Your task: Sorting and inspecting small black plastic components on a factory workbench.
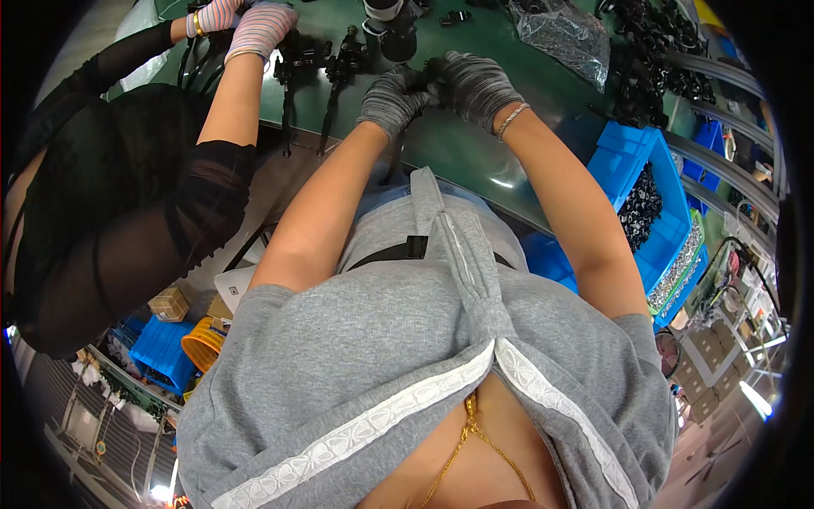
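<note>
My left hand (393, 103), in a grey striped knit glove, is closed around a small black part (418, 81) over the near side of the green table (462, 157). My right hand (477, 87), gloved alike, closes on the same part from the other side. Most of that part is hidden by my fingers, so its exact kind does not show. A dark, thin rod hangs below my left hand; whether it belongs to the part is unclear. Two black lever assemblies (342, 66) with long thin handles lie left of my hands, their ends jutting past the table edge.
A dark upright cylindrical tool (397, 42) stands just beyond my hands. Clear plastic bags (561, 36) and heaped black parts (649, 72) lie at the right. Blue bins (623, 144) hold small parts beside my right arm. At left, a co-worker's gloved hands (261, 30) handle something.
</note>
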Demonstrator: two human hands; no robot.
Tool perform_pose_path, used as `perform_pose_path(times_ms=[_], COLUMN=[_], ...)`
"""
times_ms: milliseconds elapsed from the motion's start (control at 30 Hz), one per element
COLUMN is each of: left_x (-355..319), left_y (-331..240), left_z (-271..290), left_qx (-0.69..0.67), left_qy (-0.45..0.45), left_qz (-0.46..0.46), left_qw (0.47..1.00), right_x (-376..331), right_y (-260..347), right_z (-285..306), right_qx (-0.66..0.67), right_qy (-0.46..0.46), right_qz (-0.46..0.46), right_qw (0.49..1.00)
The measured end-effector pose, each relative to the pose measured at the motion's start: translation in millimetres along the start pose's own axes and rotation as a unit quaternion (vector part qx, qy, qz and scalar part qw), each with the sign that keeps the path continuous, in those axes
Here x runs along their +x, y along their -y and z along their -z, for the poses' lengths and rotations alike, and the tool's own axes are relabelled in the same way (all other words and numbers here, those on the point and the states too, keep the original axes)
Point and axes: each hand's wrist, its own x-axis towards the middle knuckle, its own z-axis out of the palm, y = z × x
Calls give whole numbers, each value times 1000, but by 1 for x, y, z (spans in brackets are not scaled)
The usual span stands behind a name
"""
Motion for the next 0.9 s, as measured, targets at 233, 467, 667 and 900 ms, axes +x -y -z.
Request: perform_pose_path(times_ms=[233,467,667,900], left_x=[-1,-23,-33,-35], left_y=[6,4,16,9], left_z=[-8,-5,14,35], left_qx=[-57,-269,-172,51], left_qy=[-23,-29,-89,-125], left_qz=[22,103,24,-13], left_qw=[998,957,981,991], right_x=[6,16,77,184], right_y=[12,7,8,16], right_z=[-7,-8,24,43], right_qx=[-30,15,370,733], right_qy=[24,61,-401,-168], right_qz=[3,-51,29,221], right_qw=[999,997,838,620])
